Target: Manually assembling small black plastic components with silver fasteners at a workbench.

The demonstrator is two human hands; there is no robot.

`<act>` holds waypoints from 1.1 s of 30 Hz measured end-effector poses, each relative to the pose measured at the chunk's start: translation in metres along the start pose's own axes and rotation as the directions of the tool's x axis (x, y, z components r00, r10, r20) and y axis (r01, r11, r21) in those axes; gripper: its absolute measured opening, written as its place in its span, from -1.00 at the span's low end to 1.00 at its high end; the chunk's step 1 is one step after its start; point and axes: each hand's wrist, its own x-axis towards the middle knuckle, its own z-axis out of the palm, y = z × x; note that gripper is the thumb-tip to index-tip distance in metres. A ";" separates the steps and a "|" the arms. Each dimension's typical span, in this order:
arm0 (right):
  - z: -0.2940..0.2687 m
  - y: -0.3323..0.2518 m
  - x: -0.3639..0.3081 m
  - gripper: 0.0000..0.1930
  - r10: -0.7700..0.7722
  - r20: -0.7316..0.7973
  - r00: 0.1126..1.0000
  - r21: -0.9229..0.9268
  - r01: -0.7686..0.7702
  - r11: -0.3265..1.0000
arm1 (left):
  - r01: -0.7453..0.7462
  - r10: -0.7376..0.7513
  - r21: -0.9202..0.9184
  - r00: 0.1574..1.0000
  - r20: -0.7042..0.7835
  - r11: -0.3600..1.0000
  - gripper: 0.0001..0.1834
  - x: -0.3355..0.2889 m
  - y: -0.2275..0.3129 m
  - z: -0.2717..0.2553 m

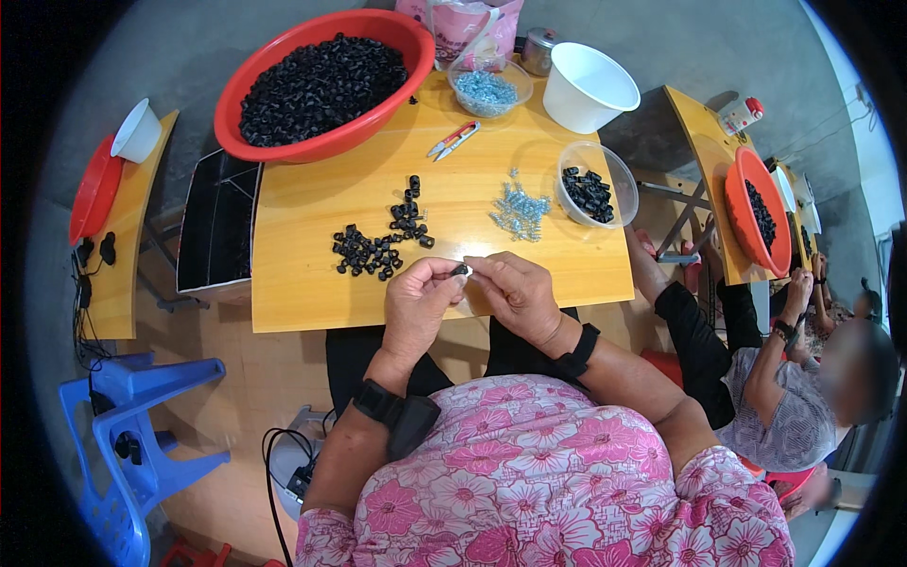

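Above the table's near edge, my left hand (pixel 422 295) pinches a small black plastic part (pixel 460 270) between thumb and fingertips. A bit of white shows at the part's right end. My right hand (pixel 521 295) meets it from the right, thumb and forefinger closed together; what they grip is too small to make out. Just beyond my left hand lies a loose pile of small black parts (pixel 364 253), with more trailing away from me. A heap of small clear-blue pieces (pixel 519 212) sits beyond my right hand. To its right, a clear tub (pixel 620 181) holds black parts.
A big red basin (pixel 416 47) of black parts fills the far left of the wooden table (pixel 312 307). Snips (pixel 453 140), a clear bowl (pixel 522 88) of blue pieces and a white bucket (pixel 605 85) stand farther back. Another person (pixel 775 378) works at the right-hand table.
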 end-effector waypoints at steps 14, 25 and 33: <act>-0.002 -0.001 0.004 -0.66 -0.022 -0.003 1.000 0.002 0.022 1.000 | -0.011 0.011 -0.018 1.000 0.003 1.000 -0.88 0.000 -0.001 -0.001; 0.000 -0.002 0.003 -0.78 0.109 -0.015 0.994 0.104 -0.107 0.989 | -0.011 0.011 0.021 1.000 -0.004 1.000 -0.86 0.000 -0.001 -0.003; -0.002 -0.002 0.006 -0.86 0.222 0.042 0.974 0.211 -0.226 0.951 | -0.001 0.001 0.024 1.000 -0.006 1.000 -0.86 -0.001 0.001 -0.002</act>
